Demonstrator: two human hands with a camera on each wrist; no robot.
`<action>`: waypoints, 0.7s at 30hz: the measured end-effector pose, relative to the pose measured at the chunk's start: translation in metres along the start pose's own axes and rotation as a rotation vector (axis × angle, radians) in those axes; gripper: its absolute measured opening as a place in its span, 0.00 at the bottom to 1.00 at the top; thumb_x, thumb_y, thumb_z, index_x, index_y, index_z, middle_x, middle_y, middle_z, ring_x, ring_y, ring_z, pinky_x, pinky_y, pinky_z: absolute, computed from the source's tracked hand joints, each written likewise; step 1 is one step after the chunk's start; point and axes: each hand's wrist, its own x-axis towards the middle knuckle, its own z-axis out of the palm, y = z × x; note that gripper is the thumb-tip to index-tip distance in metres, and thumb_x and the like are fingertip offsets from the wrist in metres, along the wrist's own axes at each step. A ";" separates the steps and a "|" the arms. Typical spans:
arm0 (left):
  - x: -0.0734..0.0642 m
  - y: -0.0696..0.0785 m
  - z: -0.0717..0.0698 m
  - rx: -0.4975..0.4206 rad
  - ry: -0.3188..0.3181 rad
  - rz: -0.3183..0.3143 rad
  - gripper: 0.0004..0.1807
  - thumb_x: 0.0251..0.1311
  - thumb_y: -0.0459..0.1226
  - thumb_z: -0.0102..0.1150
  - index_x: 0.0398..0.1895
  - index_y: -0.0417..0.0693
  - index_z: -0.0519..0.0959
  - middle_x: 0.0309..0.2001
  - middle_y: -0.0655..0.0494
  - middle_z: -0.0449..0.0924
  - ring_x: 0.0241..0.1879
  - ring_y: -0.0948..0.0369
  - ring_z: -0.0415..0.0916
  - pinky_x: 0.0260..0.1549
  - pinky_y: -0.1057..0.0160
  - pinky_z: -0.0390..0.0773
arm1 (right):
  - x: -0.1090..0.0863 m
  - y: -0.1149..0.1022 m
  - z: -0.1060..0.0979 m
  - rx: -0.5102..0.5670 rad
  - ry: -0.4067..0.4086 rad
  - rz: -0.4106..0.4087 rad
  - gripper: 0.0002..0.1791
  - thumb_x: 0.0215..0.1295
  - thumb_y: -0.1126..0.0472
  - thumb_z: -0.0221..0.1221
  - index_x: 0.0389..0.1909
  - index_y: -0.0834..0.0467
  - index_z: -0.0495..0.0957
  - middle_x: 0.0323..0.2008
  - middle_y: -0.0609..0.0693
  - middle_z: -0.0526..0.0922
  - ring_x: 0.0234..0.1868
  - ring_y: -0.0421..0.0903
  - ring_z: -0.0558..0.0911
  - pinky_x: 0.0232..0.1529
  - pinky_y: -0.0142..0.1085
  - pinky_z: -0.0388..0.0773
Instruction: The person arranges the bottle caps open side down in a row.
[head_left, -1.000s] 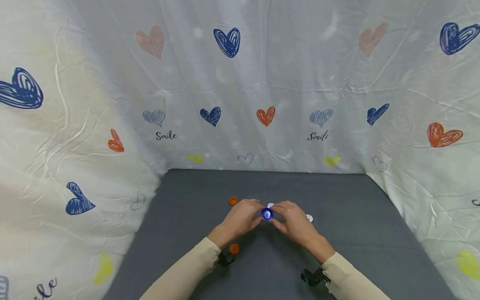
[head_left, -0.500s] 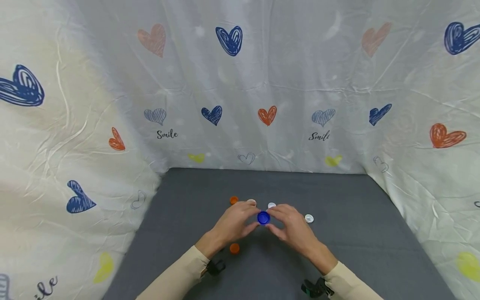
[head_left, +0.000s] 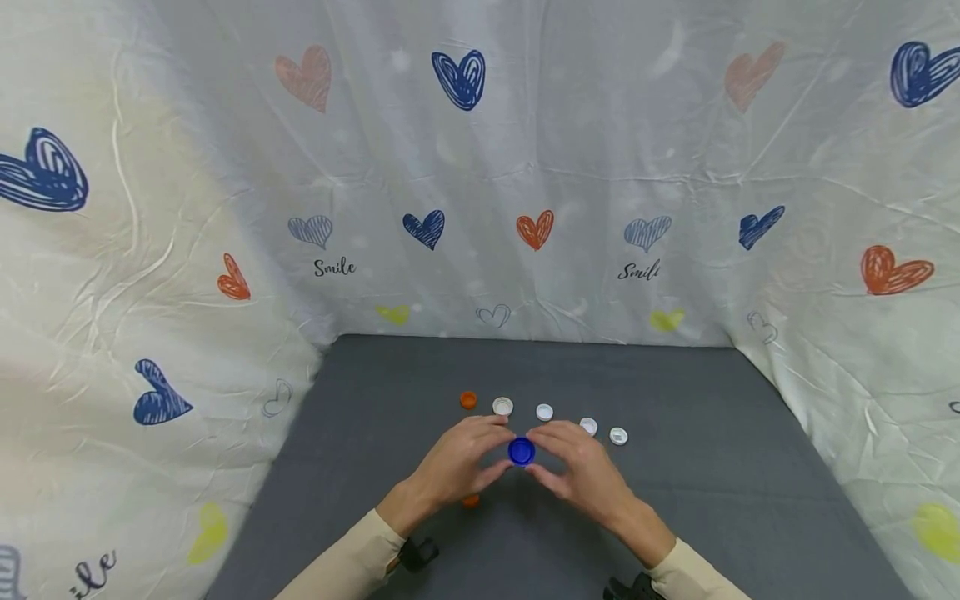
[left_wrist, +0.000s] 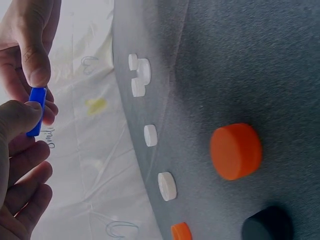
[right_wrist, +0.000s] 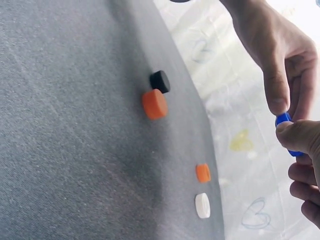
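Note:
Both hands pinch one blue bottle cap [head_left: 521, 451] above the dark table, its round face turned up in the head view. My left hand [head_left: 456, 463] has its thumb and fingertips on the cap's left side. On the other side, the right hand [head_left: 587, 468] grips the rim with thumb and fingers. The left wrist view shows the cap [left_wrist: 37, 111] edge-on between the two thumbs. Partly behind my left hand lies an orange cap [head_left: 471, 501]. A white cap [head_left: 588, 426] sits just beyond the right hand's fingers, partly covered.
Beyond the hands, a loose row holds another orange cap [head_left: 468, 400] and white caps, among them a wider one [head_left: 502, 406], a middle one [head_left: 544, 412] and a right-hand one [head_left: 618, 436]. A black cap [right_wrist: 160, 81] stands near the closer orange cap. Heart-printed cloth [head_left: 495, 250] encloses the table.
Both hands have moved nearer to me and slightly left with the blue cap, whose face shows more fully. White caps behind the hands have come into view; the near orange cap is now partly covered.

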 end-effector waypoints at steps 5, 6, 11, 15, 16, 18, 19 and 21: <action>-0.006 0.000 0.002 -0.002 0.008 0.015 0.21 0.53 0.43 0.76 0.49 0.48 0.85 0.49 0.58 0.87 0.59 0.59 0.79 0.61 0.58 0.76 | -0.003 0.000 0.004 0.003 -0.006 -0.014 0.26 0.48 0.56 0.78 0.51 0.57 0.85 0.48 0.48 0.87 0.52 0.48 0.83 0.54 0.45 0.79; -0.007 0.000 0.002 -0.005 0.008 0.012 0.21 0.53 0.43 0.76 0.49 0.48 0.85 0.49 0.58 0.87 0.59 0.59 0.79 0.61 0.58 0.76 | -0.004 0.000 0.005 0.000 -0.002 -0.019 0.27 0.48 0.56 0.78 0.51 0.57 0.85 0.47 0.48 0.87 0.52 0.47 0.83 0.54 0.45 0.79; -0.009 0.000 0.003 -0.017 0.023 0.023 0.22 0.51 0.42 0.78 0.50 0.48 0.85 0.49 0.58 0.86 0.60 0.59 0.79 0.62 0.57 0.76 | -0.005 0.000 0.007 -0.006 0.007 -0.026 0.26 0.47 0.57 0.78 0.50 0.56 0.85 0.47 0.47 0.87 0.52 0.46 0.83 0.55 0.45 0.78; -0.010 -0.002 0.004 -0.006 0.047 0.050 0.24 0.51 0.42 0.78 0.51 0.46 0.84 0.51 0.57 0.86 0.62 0.57 0.77 0.63 0.56 0.75 | -0.005 -0.002 0.005 -0.002 -0.015 -0.005 0.25 0.50 0.56 0.77 0.51 0.56 0.85 0.48 0.47 0.86 0.53 0.47 0.83 0.56 0.46 0.78; -0.010 -0.002 0.003 0.003 0.052 0.058 0.24 0.51 0.42 0.77 0.52 0.46 0.84 0.51 0.57 0.86 0.63 0.56 0.76 0.64 0.56 0.74 | -0.005 -0.002 0.005 -0.003 -0.023 0.005 0.25 0.51 0.55 0.76 0.51 0.56 0.85 0.48 0.47 0.86 0.53 0.47 0.83 0.56 0.46 0.78; -0.011 -0.002 0.003 0.033 0.064 0.079 0.26 0.50 0.43 0.78 0.53 0.46 0.84 0.52 0.57 0.85 0.63 0.55 0.76 0.64 0.56 0.74 | -0.004 -0.003 0.003 -0.005 -0.034 0.021 0.24 0.52 0.55 0.76 0.51 0.56 0.85 0.48 0.46 0.86 0.54 0.46 0.82 0.56 0.46 0.78; -0.011 -0.003 0.003 0.053 0.072 0.094 0.27 0.49 0.43 0.79 0.53 0.46 0.84 0.52 0.56 0.85 0.63 0.54 0.76 0.63 0.56 0.75 | -0.004 -0.003 0.002 -0.005 -0.037 0.028 0.24 0.53 0.54 0.75 0.51 0.56 0.85 0.49 0.46 0.86 0.54 0.46 0.82 0.56 0.46 0.78; -0.011 -0.003 0.003 0.094 0.088 0.121 0.27 0.48 0.42 0.80 0.53 0.46 0.84 0.52 0.56 0.85 0.62 0.54 0.77 0.63 0.56 0.75 | -0.004 -0.004 0.001 -0.002 -0.039 0.036 0.24 0.53 0.54 0.75 0.51 0.55 0.85 0.49 0.46 0.86 0.54 0.46 0.82 0.56 0.46 0.78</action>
